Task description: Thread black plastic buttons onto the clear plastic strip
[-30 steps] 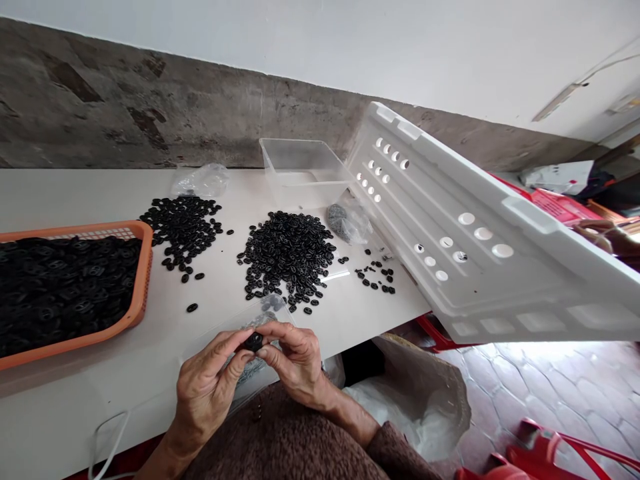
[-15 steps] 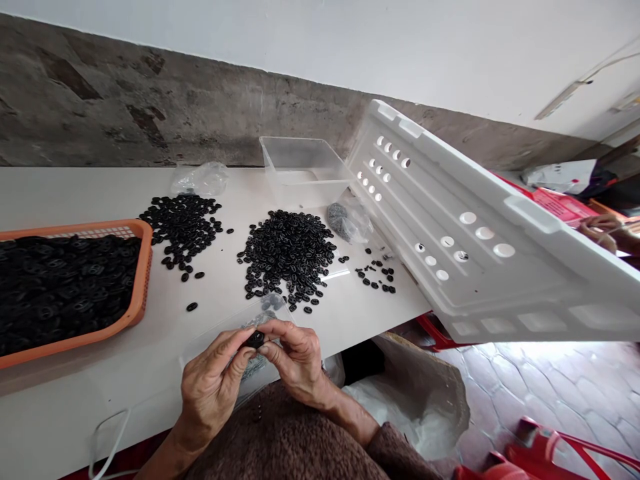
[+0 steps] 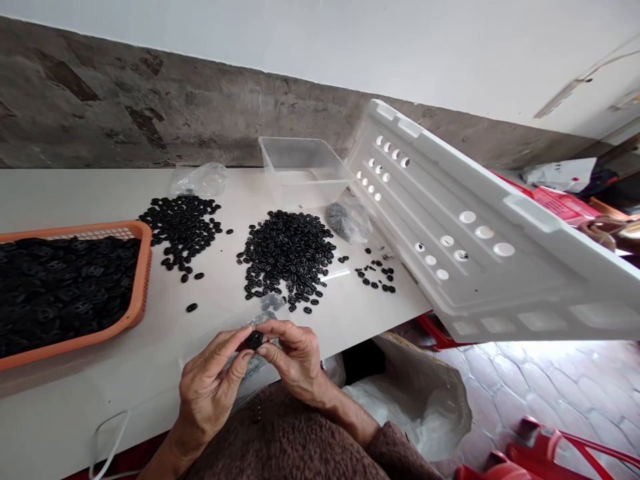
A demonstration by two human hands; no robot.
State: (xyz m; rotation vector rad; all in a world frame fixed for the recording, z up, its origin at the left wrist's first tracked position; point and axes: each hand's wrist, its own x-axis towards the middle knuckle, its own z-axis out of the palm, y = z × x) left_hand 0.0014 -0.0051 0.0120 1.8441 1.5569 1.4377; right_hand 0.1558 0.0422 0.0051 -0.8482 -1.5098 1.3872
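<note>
Between the fingertips of both hands is a small round black plastic piece (image 3: 255,340). My left hand (image 3: 213,380) pinches its left side with thumb and forefinger, and my right hand (image 3: 295,357) grips the right side the same way. Beneath the hands, partly covered by them, lies a clear plastic tray (image 3: 220,325) holding small greyish metal-looking bits. Just beyond it spreads a heap of small black oval pieces with slots (image 3: 287,253). A second pile of black oval pieces (image 3: 185,227) lies farther left.
An orange basket (image 3: 143,267) full of black parts stands at left. Behind are a clear bin (image 3: 300,180) and plastic bags (image 3: 200,179). A white perforated crate (image 3: 450,200) leans at right, near scattered black bits (image 3: 375,277). Below are a sack (image 3: 430,393) and red stool (image 3: 540,447).
The black piece has turned slightly between my fingertips, showing more of its face. Both hands keep nearly the same place. At far right, another person's hands have shifted.
</note>
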